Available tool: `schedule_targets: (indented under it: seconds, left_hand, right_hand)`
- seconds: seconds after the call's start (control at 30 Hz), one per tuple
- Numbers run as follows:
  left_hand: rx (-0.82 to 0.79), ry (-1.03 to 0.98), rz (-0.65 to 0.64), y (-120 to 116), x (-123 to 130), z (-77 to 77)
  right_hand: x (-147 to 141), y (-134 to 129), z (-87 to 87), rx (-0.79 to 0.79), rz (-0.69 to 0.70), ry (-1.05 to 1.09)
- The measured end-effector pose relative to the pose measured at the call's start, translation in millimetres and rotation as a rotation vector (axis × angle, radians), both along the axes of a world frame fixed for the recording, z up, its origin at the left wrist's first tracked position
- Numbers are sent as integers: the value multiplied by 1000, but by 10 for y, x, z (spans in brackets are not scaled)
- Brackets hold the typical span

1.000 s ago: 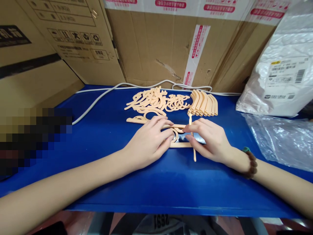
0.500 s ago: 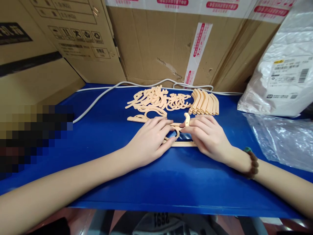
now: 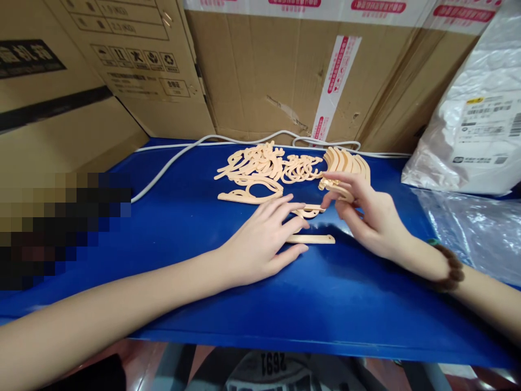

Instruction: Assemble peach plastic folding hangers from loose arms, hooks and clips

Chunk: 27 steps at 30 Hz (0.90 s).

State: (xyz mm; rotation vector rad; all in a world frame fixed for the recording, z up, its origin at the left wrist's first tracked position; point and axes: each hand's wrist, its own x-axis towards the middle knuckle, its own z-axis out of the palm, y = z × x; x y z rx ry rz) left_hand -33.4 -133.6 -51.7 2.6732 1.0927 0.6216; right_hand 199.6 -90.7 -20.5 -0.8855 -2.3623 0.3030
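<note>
My left hand [image 3: 266, 239] lies with its fingers spread over beige hanger parts on the blue tabletop. A straight bar [image 3: 313, 239] sticks out to the right between its thumb and fingers, and another hanger arm [image 3: 311, 208] shows past its fingertips. My right hand [image 3: 366, 217] pinches a curved beige hanger piece [image 3: 342, 191], partly covered by the fingers. One right fingertip is close to the end of the upper arm. Behind my left hand rests a folded beige hanger [image 3: 248, 190].
Farther back are a heap of hanger arms [image 3: 256, 160], a pile of hooks [image 3: 299, 168] and a row of curved arms [image 3: 348, 164]. A white cable [image 3: 175, 157] runs before cardboard boxes [image 3: 260, 70]. At right are a white parcel bag [image 3: 468, 125] and clear plastic [image 3: 472, 228].
My right hand has drawn back to the right, bringing the curved piece with it and uncovering the straight bar's end. My left fingers have spread out over the parts.
</note>
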Motion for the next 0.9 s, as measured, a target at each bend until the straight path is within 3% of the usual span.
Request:
schedule_targets:
  seconds: [0.17, 0.47, 0.63, 0.77, 0.9]
  left_hand:
    - [-17, 16, -53, 18, -4, -29]
    - [-165, 33, -54, 30, 22, -27]
    - [-251, -38, -12, 18, 19, 25]
    - [-235, -55, 1, -6, 7, 9]
    - [-218, -78, 9, -16, 12, 8]
  right_hand:
    - [33, 31, 117, -33, -31, -186]
    - [293, 16, -44, 55, -79, -514]
    - [329, 20, -2, -36, -50, -486]
    - [328, -2, 36, -90, 24, -456]
    - [331, -36, 53, -100, -4, -419]
